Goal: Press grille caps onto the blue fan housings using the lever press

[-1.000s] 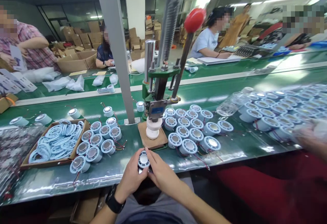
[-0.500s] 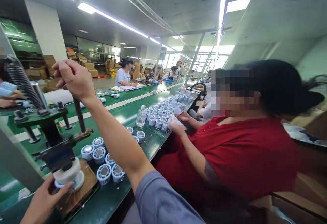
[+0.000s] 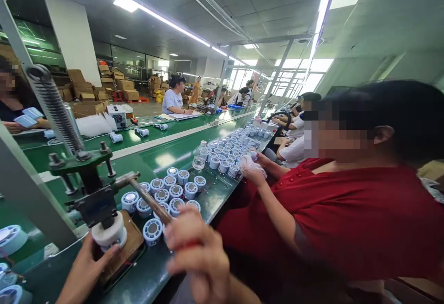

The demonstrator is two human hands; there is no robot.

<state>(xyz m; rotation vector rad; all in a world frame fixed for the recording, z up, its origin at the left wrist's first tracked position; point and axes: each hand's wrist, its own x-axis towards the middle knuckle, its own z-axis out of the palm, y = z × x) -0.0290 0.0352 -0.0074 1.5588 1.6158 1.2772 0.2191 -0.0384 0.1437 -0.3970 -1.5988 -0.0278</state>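
My left hand (image 3: 81,267) is at the lower left, thumb and fingers closed around a round light-blue housing (image 3: 122,239). That housing sits on the brown base plate (image 3: 130,244) of a hand press (image 3: 97,204), and a white round pressing block (image 3: 107,234) bears down on its top, hiding most of it. Closer to the camera, my right hand (image 3: 199,248) is curled around the outer end of the press lever (image 3: 149,197), slightly blurred, with a bit of red between the fingers. The lever slants down toward me.
Several light-blue housings (image 3: 162,196) stand right of the press, more (image 3: 12,241) at the lower left. A clear bottle (image 3: 200,156) stands before a larger group (image 3: 227,151). A co-worker in red (image 3: 329,221) sits close on the right, handling a white bag (image 3: 252,165).
My right hand has swung the lever from upright down toward me. The white block and my left hand's hold on the housing look the same. The view has shifted slightly.
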